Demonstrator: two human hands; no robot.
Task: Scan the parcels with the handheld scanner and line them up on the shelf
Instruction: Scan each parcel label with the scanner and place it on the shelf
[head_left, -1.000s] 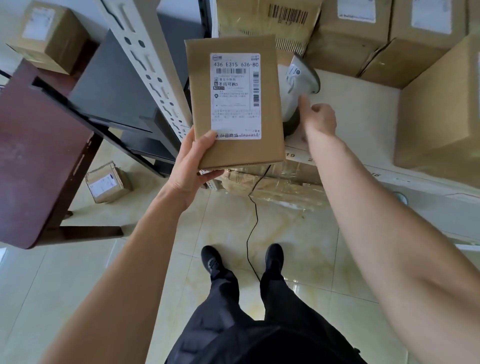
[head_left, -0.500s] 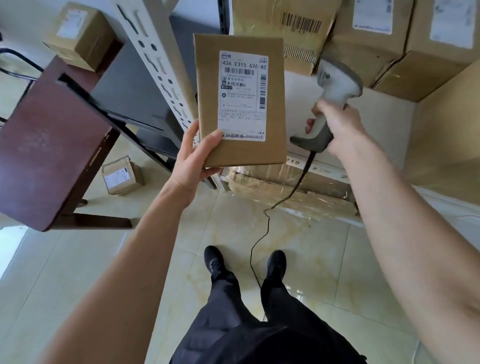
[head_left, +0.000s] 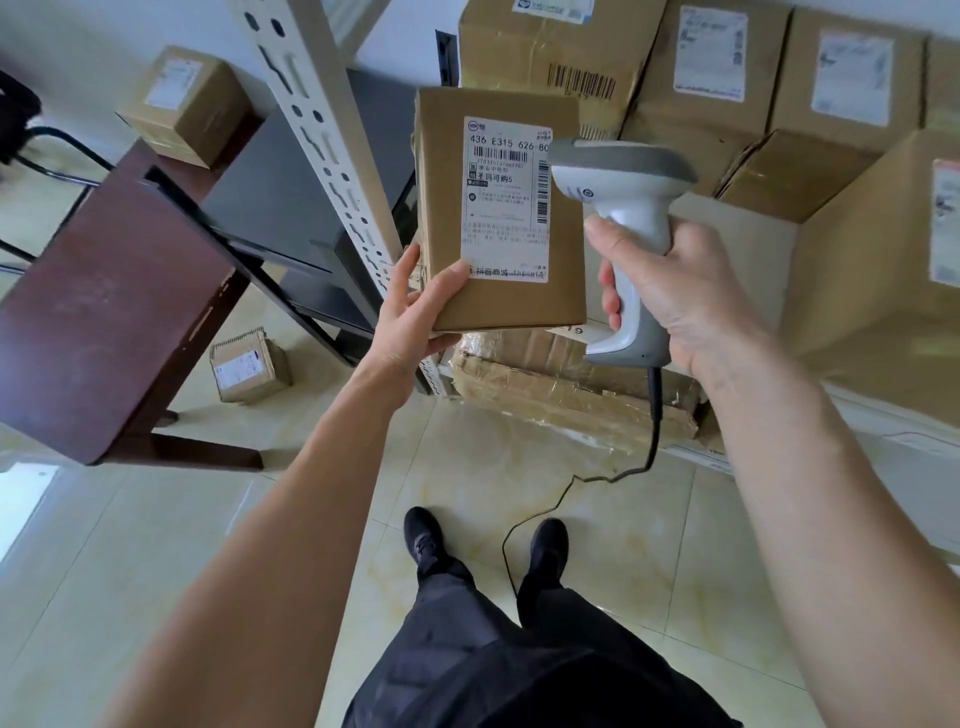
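My right hand (head_left: 691, 291) has a closed grip round the handle of the handheld scanner (head_left: 628, 218), its head turned toward the label (head_left: 506, 200) on the parcel (head_left: 498, 208). My left hand (head_left: 415, 312) holds that parcel by its lower left corner, thumb on the front face, fingers behind; it stands upright in the air, label toward me, just beside the scanner's nose. I see no scan light on the barcode, so I judge this parcel is about to be read and I cannot tell whether it has registered.

Beyond the hands, the shelf (head_left: 748, 244) already carries several taped boxes (head_left: 701, 78) along the back and one large box (head_left: 893, 249) at the right, with bare board between them. I take those as parcels already placed, though I cannot confirm they were scanned. A small box (head_left: 249, 364) lies on the floor and another (head_left: 187, 104) sits up behind the dark worktop (head_left: 104, 312); these probably remain. The cable (head_left: 571, 483) trails across the floor between my feet.
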